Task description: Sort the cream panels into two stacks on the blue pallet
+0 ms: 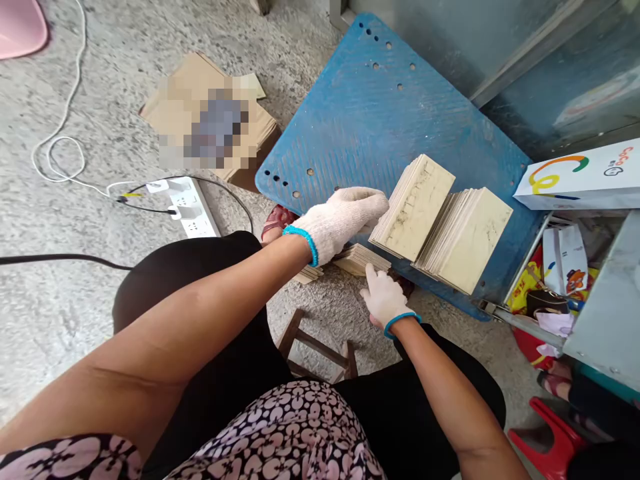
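My left hand [340,219], in a white knit glove, reaches forward with its fingers curled against the near edge of a leaning stack of thin cream tiles [414,208] on a blue board [370,113]. A second leaning stack [467,239] rests behind the first. My right hand [383,295], also gloved, hangs lower with fingers spread, touching a small flat pile of tiles [361,259] on the floor. Further tiles [309,273] lie under my left wrist.
A wooden stool [320,350] stands between my knees on the concrete floor. A power strip [190,207] with cables and a cardboard box [210,120] lie to the left. A white box [580,175], a metal shelf [607,313] with bags and red plastic items sit at right.
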Tool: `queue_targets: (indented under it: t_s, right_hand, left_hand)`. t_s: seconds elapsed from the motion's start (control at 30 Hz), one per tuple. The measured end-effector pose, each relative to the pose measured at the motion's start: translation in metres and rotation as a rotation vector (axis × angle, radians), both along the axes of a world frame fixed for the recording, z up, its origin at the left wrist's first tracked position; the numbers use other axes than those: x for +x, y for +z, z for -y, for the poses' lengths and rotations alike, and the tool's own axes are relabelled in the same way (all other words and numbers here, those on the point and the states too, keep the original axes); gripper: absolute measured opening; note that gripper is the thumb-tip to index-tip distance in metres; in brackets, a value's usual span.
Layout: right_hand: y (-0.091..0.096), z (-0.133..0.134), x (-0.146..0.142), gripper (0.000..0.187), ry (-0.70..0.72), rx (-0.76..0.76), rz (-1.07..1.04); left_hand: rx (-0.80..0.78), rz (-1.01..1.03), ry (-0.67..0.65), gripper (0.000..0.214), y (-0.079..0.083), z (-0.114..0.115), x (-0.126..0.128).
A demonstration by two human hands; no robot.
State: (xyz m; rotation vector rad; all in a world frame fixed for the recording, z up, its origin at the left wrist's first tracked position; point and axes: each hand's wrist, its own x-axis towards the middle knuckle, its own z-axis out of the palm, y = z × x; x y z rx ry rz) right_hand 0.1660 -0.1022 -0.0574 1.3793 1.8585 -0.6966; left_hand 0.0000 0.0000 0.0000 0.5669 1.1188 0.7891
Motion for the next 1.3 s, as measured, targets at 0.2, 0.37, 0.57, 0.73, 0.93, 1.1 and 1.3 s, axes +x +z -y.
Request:
queue_targets:
  t_s: [0.2, 0.37, 0.57, 0.73, 0.93, 1.1, 1.3]
  right_hand:
    - [-0.004, 0.013, -0.006, 0.074, 0.074, 0.07, 0.034]
    - [-0.007, 0.016, -0.009, 0.077, 0.066, 0.061, 0.049]
    - [-0.009, 0.01, -0.008, 0.081, 0.029, -0.042, 0.022]
    - [-0.005, 0.009, -0.005, 0.083, -0.006, -0.115, -0.028]
    - [-0.002, 0.011, -0.005, 0.059, 0.031, -0.026, -0.051]
    - [-0.004, 0.007, -0.008, 0.025, 0.001, 0.082, -0.026]
    - [-0.013, 0.005, -0.015, 0.03, -0.052, 0.053, 0.016]
  left_hand:
    - [-0.023, 0.0, -0.011, 0.029, 0.003, -0.002, 0.001]
    - [-0.103, 0.113, 0.077, 0.032, -0.002, 0.002, 0.001]
    - [-0.085, 0.039, 0.013, 0.03, -0.006, 0.007, 0.004]
    - [-0.043, 0.002, -0.005, 0.029, -0.006, 0.008, 0.007]
    - [-0.083, -0.036, -0.022, 0.034, -0.015, 0.012, 0.006]
    - [-0.072, -0.088, -0.076, 0.038, -0.015, 0.014, 0.007]
    - [-0.029, -0.175, -0.154, 0.042, -0.003, 0.014, 0.007]
